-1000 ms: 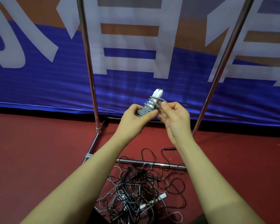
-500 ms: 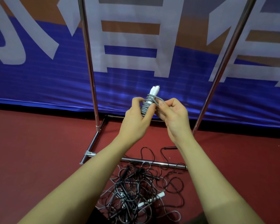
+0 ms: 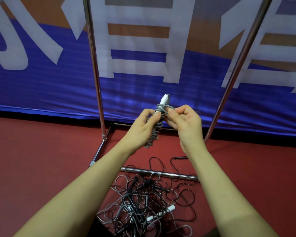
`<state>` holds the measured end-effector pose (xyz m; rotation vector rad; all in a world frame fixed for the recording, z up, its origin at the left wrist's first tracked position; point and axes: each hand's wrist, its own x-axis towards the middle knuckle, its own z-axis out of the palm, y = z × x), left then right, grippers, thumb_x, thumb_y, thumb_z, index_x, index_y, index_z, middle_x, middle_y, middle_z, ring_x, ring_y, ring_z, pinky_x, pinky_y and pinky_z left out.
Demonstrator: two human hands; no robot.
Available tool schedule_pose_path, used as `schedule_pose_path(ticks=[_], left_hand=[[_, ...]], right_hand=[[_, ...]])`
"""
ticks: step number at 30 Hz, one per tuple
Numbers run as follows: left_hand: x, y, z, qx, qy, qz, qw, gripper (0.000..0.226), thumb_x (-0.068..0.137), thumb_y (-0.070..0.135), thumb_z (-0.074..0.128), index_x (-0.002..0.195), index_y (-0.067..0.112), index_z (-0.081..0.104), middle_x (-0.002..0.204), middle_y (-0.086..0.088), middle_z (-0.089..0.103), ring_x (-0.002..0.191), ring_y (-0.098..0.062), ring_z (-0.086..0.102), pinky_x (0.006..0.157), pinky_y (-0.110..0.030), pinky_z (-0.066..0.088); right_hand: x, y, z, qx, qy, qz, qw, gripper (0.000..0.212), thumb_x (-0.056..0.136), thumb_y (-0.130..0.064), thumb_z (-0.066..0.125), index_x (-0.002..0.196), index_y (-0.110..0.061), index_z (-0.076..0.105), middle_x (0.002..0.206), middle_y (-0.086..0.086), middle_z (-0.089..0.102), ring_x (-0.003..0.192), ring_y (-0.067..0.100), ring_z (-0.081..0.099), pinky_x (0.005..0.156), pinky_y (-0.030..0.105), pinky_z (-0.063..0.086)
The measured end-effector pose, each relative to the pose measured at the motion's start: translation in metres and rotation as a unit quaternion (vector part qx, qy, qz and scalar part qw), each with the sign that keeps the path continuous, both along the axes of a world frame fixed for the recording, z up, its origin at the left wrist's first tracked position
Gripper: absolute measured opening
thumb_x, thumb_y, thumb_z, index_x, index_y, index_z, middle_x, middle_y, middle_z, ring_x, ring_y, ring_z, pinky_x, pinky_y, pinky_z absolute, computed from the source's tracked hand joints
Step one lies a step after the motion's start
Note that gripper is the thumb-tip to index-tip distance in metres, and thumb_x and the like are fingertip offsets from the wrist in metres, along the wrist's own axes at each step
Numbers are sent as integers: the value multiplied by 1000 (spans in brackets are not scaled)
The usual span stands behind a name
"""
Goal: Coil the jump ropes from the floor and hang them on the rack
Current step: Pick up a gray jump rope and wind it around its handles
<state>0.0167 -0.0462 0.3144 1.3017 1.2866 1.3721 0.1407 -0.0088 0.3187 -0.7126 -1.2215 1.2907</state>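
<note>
Grey coiled jump rope (image 3: 155,127) stood at frame centre; the left hand (image 3: 142,129) gripped its bundle, the right hand (image 3: 183,124) fingers pinched its top loop.

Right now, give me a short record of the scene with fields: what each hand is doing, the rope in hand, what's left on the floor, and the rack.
left hand: left hand grips the grey rope bundle
right hand: right hand pinches the last cord loop near the bundle's top
bundle: cord wound around white handles, tilted upright
floor: tangled ropes, black and grey, uncoiled
rack: metal rack behind the hands; nothing seen hanging on it
</note>
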Motion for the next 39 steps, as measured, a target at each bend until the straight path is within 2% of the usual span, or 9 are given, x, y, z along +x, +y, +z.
schedule_pose_path(ticks=[6,20,23,25,26,27,32,35,39], left_hand=[[4,-1,0,-12,-14,59,998,16,98,24,42,86,16,49,54,7,48,54,-20,38,47,-26,36],[-2,-10,15,-76,-30,8,997,52,83,68,49,90,21,70,51,4,48,48,-16,42,49,-26,36],[2,-10,15,-42,-43,33,998,44,83,63,55,79,25,77,50,-8,57,43,-17,41,50,-32,37],[5,-9,14,-32,-49,38,998,42,84,60,55,68,27,74,84,-11,56,43,-26,39,51,-40,37],[5,-8,13,-36,-58,39,997,43,84,61,56,62,26,71,47,-7,53,43,-26,35,49,-38,34],[4,-7,12,-41,-69,39,996,46,82,63,57,59,24,68,53,10,36,43,-21,31,49,-34,29],[-2,-4,9,-52,-58,42,996,48,79,66,57,82,22,77,51,2,42,48,-17,35,48,-28,31],[-2,-3,5,-52,-17,46,997,48,78,69,56,72,26,75,58,-5,44,52,-19,36,54,-32,33],[1,0,-2,-53,28,100,993,76,71,77,53,63,2,59,56,-5,38,53,-19,33,59,-37,30]], right_hand=[[-5,-2,-2,26,-52,-20,998,22,90,-3,61,73,-14,52,71,2,70,78,22,66,89,44,51],[0,-3,-2,53,-99,2,994,20,88,-3,63,73,-13,54,77,13,68,79,24,63,90,49,49],[0,-3,0,52,-98,-6,994,17,88,-5,64,78,-16,55,75,4,71,79,18,65,87,42,50],[2,-2,2,61,-89,-2,994,17,88,-7,64,93,-20,56,78,-2,73,82,13,67,88,34,50],[3,-1,2,71,-99,1,993,25,88,-8,64,104,-26,56,84,-4,73,86,11,67,90,30,49],[3,-1,1,88,-120,2,989,34,89,-11,64,113,-33,54,91,-5,71,87,9,64,91,27,48],[1,1,-2,120,-202,22,972,45,93,-18,58,118,-55,48,108,-5,44,84,13,43,95,22,42],[4,1,-1,104,-176,10,979,36,88,-13,65,108,-42,56,118,-2,48,91,9,44,93,28,43],[2,5,-3,64,-124,-20,990,21,78,-17,74,91,-27,61,91,-7,59,85,13,48,86,38,44]])
